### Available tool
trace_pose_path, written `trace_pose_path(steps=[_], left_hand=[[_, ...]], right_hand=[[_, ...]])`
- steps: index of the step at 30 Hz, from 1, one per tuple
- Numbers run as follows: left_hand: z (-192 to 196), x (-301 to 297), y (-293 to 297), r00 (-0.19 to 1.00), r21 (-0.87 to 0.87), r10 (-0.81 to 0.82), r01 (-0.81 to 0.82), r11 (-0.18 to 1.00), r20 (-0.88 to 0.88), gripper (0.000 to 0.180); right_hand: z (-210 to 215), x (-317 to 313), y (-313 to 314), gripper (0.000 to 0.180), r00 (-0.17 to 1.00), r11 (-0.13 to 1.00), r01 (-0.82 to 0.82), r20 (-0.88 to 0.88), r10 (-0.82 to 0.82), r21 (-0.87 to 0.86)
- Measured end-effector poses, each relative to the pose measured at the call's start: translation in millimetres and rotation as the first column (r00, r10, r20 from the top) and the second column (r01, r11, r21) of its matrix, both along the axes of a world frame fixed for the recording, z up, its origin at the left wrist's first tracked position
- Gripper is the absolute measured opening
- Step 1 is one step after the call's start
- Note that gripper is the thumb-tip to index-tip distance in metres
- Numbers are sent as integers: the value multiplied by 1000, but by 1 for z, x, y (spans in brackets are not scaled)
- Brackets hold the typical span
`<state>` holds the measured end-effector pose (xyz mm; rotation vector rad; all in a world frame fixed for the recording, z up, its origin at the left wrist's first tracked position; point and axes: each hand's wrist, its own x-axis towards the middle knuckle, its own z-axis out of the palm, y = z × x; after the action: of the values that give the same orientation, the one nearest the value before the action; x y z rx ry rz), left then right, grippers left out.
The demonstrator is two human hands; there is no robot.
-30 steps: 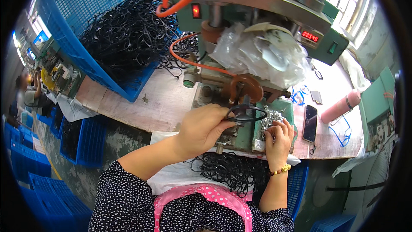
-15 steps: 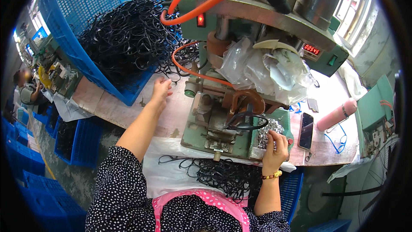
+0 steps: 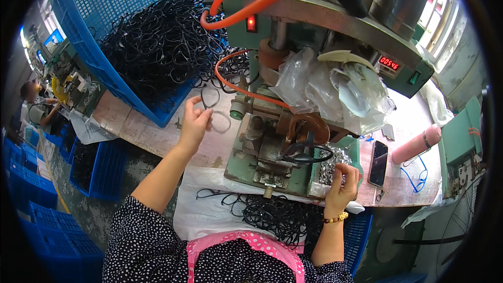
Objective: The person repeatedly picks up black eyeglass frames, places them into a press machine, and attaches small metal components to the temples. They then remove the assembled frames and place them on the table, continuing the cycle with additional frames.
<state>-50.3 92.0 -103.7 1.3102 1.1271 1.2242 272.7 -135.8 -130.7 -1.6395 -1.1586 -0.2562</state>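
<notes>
My left hand (image 3: 195, 126) is over the table in front of the blue crate, fingers pinched on a thin black looped cord (image 3: 210, 98). Part of that cord is smeared by motion. At the right of the press, my right hand (image 3: 340, 184) has thumb and fingers together at the edge of a tray of small silvery metal pieces (image 3: 338, 158). Whatever lies between those fingertips is too small to make out. Between the hands stands a green press (image 3: 249, 175); another black looped piece (image 3: 320, 153) hangs at its brown curved part (image 3: 314, 124).
A blue crate (image 3: 78, 55) heaped with black cords (image 3: 157, 47) stands at the far left. More black cords (image 3: 272, 215) lie on my lap. An orange hose (image 3: 236, 18) loops overhead. At right are a phone (image 3: 378, 163), pink bottle (image 3: 416, 145) and blue cord (image 3: 419, 181).
My left hand has drawn back slightly from the cord heap, now with a black looped cord in its fingers. My right hand stays by the metal pieces, its fingers slightly shifted.
</notes>
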Motion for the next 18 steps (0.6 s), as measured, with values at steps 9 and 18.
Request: trace_pose_path(steps=[9,18], left_hand=[[22,-29,-57,988,-178,-107,125,976,110,33],[51,-27,-89,932,-154,-257,301,941,254,25]], right_hand=[[-1,2,-4,12,996,997,-75,-37,76,21],[10,1,-5,18,997,998,-63,37,63,-10]])
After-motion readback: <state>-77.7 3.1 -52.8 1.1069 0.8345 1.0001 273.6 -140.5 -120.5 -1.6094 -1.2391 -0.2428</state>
